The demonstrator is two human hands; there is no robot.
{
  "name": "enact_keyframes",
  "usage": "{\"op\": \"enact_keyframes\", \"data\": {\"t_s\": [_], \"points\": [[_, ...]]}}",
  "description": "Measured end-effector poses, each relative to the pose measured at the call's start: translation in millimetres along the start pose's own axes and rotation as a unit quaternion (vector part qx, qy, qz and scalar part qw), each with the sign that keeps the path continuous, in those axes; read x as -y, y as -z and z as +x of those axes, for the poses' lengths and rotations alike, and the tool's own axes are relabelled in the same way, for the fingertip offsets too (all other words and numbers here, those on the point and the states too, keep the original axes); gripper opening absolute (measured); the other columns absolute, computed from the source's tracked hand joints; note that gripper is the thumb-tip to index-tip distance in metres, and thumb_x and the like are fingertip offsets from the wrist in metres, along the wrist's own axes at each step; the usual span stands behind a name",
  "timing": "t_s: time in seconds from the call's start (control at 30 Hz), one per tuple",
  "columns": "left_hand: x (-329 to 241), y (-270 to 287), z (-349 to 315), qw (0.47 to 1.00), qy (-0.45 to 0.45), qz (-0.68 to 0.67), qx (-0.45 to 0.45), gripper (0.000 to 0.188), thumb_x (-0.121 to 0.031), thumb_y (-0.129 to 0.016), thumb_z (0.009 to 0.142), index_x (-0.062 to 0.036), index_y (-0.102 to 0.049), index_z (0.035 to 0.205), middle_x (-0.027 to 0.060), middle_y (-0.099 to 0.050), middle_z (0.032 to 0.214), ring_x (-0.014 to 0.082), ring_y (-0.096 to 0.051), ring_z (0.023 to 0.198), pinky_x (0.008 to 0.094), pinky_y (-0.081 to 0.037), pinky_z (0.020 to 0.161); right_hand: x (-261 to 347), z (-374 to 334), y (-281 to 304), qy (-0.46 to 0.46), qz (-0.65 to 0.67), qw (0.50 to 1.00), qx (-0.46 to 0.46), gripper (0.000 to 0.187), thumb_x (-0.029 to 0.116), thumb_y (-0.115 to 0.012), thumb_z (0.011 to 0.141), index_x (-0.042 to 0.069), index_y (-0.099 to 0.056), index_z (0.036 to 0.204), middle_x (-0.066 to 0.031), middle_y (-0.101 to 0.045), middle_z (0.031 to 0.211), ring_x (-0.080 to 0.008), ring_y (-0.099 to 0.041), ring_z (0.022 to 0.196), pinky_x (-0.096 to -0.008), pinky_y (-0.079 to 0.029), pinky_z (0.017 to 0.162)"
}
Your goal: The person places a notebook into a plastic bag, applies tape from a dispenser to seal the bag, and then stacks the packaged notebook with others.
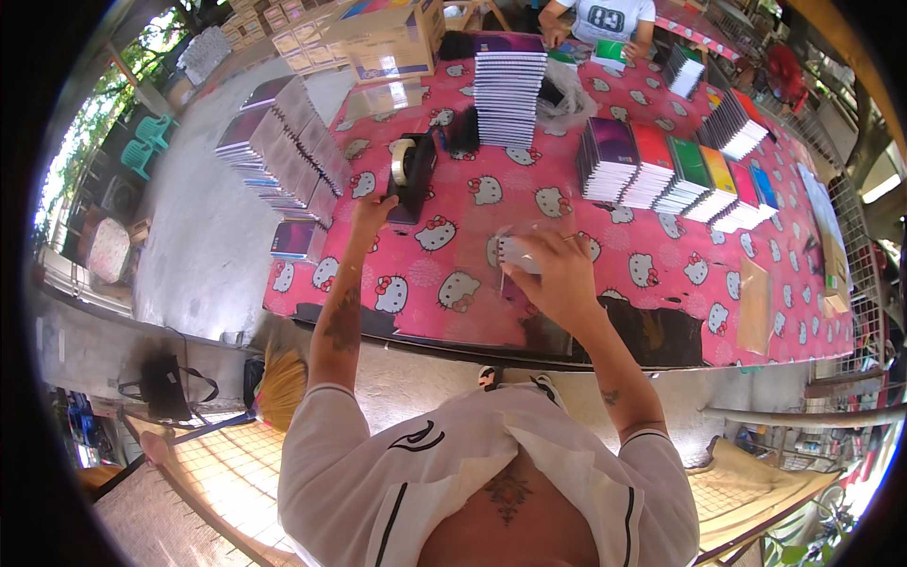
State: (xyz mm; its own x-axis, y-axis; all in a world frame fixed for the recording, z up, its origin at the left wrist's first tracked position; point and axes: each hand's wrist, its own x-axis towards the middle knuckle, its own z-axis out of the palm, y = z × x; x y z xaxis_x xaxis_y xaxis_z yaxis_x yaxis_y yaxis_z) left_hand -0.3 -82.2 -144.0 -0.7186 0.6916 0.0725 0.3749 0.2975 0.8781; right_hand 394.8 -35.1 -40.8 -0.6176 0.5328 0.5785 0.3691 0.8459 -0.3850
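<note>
My left hand (375, 215) touched the near end of the black tape dispenser (413, 194), its long axis pointing away across the pink-covered table (609, 279); my right hand (559, 271) curled over a pale, blurred thing (515, 253). I couldn't tell either grip.

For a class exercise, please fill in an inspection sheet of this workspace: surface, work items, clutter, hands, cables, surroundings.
Surface: pink patterned tablecloth, dark bare patches along its near edge.
Work items: black tape dispenser with a tape roll; tall notebook stack; row of coloured notebook stacks at the right.
Clutter: crumpled clear plastic beside the tall stack.
Left hand: fingers at the dispenser's near end.
Right hand: fingers curled at a pale item, too blurred to name.
Cables: nothing seen on the table.
Surroundings: co-worker across the table; green chairs at far left.
</note>
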Motion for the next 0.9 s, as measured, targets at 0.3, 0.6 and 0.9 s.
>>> {"op": "enact_keyframes", "data": {"t_s": [0.3, 0.6, 0.9], "points": [[49, -13, -11, 0.958, 0.126, -0.254, 0.049, 0.021, -0.030, -0.065, 0.092, -0.0097, -0.069, 0.095, -0.0029, -0.069, 0.082, 0.0182, -0.066, 0.071, 0.0357, -0.048, 0.059, 8, 10, -24, -0.018, -0.070, 0.995, 0.072, 0.030, 0.028, -0.075, 0.083, 0.011, -0.072, 0.107, -0.0074, -0.072, 0.087, -0.0286, -0.066, 0.084, -0.0423, -0.041, 0.092], [-87, -31, -66, 0.901, -0.263, -0.133, 0.320, 0.023, -0.004, -0.068, 0.092, -0.0090, -0.070, 0.114, 0.0073, -0.071, 0.093, 0.0196, -0.068, 0.083, 0.0344, -0.054, 0.076, 4, 9, -24, -0.028, -0.089, 0.993, 0.070, 0.033, 0.030, -0.077, 0.078, 0.012, -0.072, 0.105, -0.0056, -0.072, 0.085, -0.0248, -0.069, 0.088, -0.0420, -0.038, 0.092], [-137, -64, -80, 0.839, -0.398, -0.053, 0.367, 0.018, -0.008, -0.077, 0.084, -0.0153, -0.077, 0.100, 0.0063, -0.057, 0.123, 0.0244, -0.051, 0.120, 0.0387, -0.041, 0.101, 4, 11, 13, -0.074, -0.074, 0.993, 0.047, 0.049, 0.038, -0.081, 0.075, 0.012, -0.069, 0.114, -0.0117, -0.064, 0.119, -0.0288, -0.061, 0.107, -0.0475, -0.040, 0.092]]}}
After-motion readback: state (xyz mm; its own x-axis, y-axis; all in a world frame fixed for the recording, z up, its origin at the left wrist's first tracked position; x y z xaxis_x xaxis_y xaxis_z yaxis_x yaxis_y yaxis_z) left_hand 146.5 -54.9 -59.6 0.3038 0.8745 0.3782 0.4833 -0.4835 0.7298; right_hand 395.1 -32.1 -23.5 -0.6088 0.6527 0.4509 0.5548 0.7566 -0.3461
